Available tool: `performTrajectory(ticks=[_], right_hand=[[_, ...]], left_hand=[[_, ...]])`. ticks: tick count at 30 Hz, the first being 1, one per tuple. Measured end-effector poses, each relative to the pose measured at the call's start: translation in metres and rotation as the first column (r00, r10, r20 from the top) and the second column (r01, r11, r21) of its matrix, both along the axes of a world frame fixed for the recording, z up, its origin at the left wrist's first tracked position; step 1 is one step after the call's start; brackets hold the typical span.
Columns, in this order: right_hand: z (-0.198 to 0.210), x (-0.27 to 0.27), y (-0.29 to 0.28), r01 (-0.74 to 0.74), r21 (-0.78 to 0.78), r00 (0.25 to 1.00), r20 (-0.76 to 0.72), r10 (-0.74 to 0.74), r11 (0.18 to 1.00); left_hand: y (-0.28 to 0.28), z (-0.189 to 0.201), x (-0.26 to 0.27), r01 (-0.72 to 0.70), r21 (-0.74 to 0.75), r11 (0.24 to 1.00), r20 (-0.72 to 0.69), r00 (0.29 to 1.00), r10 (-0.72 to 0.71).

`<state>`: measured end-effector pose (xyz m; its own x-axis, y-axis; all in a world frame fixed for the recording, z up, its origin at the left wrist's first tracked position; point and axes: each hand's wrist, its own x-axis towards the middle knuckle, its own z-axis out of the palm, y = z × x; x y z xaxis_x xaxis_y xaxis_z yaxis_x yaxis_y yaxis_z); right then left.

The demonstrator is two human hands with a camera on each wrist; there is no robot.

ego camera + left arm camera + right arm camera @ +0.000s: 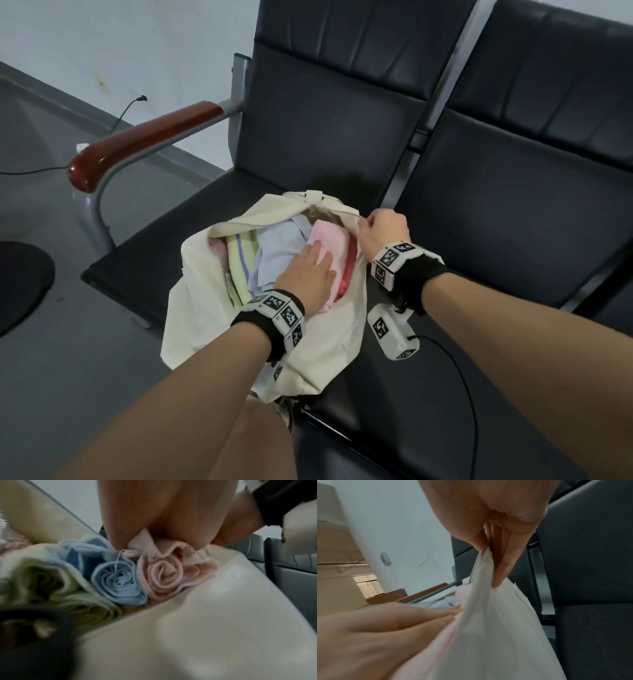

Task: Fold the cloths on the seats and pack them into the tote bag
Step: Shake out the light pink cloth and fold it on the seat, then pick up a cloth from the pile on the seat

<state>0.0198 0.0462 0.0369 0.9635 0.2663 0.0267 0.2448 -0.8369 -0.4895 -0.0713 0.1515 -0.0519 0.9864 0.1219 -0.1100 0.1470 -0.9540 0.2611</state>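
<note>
Cloths fill the tote bag [205,308], which sits on the front of the left black seat [154,253]. The bag is cream white and its mouth is wide open. Inside it, side by side, lie a green striped cloth [241,263], a blue cloth [277,253] and a pink cloth [330,240]. In the left wrist view the blue cloth [120,582] and the pink cloth [164,574] look like rolls, touching each other, with the green cloth [68,588] just beside the blue one. The left hand [308,270] lies flat with straight fingers on top of the pink cloth and presses it down into the bag. The right hand [382,233] pinches the right edge of the bag's mouth and holds it up, so that side stands away from the cloths. In the right wrist view the fingers [505,563] and thumb are curled tight on the white fabric of the bag [488,628]. A red-brown armrest [144,137] sticks out to the left of the seat. Another black seat [513,222] stands to the right. A thin black wire [123,113] lies on the grey floor [41,144] by the wall.
</note>
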Motion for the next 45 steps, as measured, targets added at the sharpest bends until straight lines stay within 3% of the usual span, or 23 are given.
performTrajectory(ticks=[2,4,7,12,16,19,23,27,33,38,45], right_hand=[[-0.002,-0.008,-0.004,-0.056,0.01,0.998,0.01,0.056,0.998],[-0.008,-0.018,-0.012,-0.098,-0.001,0.995,0.008,0.098,0.995],[-0.022,-0.03,-0.028,-0.122,-0.001,0.992,-0.015,0.122,0.993],[-0.033,-0.039,-0.044,-0.141,-0.007,0.979,-0.146,0.139,0.99],[-0.022,-0.049,-0.061,-0.133,0.022,0.977,-0.168,0.135,0.991],[-0.007,-0.06,-0.077,-0.134,0.017,0.978,-0.161,0.135,0.991],[0.02,-0.076,-0.106,-0.119,0.011,0.985,-0.124,0.119,0.993],[0.049,-0.092,-0.142,-0.086,0.025,0.994,-0.071,0.087,0.996],[0.091,-0.113,-0.214,0.004,0.041,1.0,0.012,-0.004,0.999],[0.114,-0.126,-0.281,0.11,0.03,0.993,0.03,-0.111,0.994],[0.144,-0.145,-0.355,0.214,0.059,0.973,0.07,-0.218,0.975]], left_hand=[[-0.001,-0.006,0.012,0.038,0.038,0.999,-0.02,0.999,-0.038],[-0.004,-0.011,0.022,0.006,-0.032,0.999,-0.051,0.999,-0.008],[-0.011,-0.014,0.039,-0.016,-0.023,1.0,-0.105,0.994,0.013],[-0.026,-0.002,0.044,-0.001,0.005,1.0,-0.114,0.993,0.002],[-0.031,0.002,0.024,-0.183,-0.128,0.975,-0.001,0.983,0.185],[-0.043,0.015,0.0,-0.321,-0.246,0.915,-0.094,0.947,0.307],[-0.068,0.038,-0.024,-0.372,-0.263,0.89,-0.055,0.927,0.371],[-0.106,0.074,-0.036,-0.309,-0.229,0.923,0.063,0.942,0.331],[-0.18,0.132,-0.039,-0.088,-0.247,0.965,0.153,0.98,0.129],[-0.241,0.167,-0.05,0.045,-0.153,0.987,0.143,0.989,-0.023],[-0.297,0.199,-0.061,0.132,-0.096,0.987,0.107,0.987,-0.122]])
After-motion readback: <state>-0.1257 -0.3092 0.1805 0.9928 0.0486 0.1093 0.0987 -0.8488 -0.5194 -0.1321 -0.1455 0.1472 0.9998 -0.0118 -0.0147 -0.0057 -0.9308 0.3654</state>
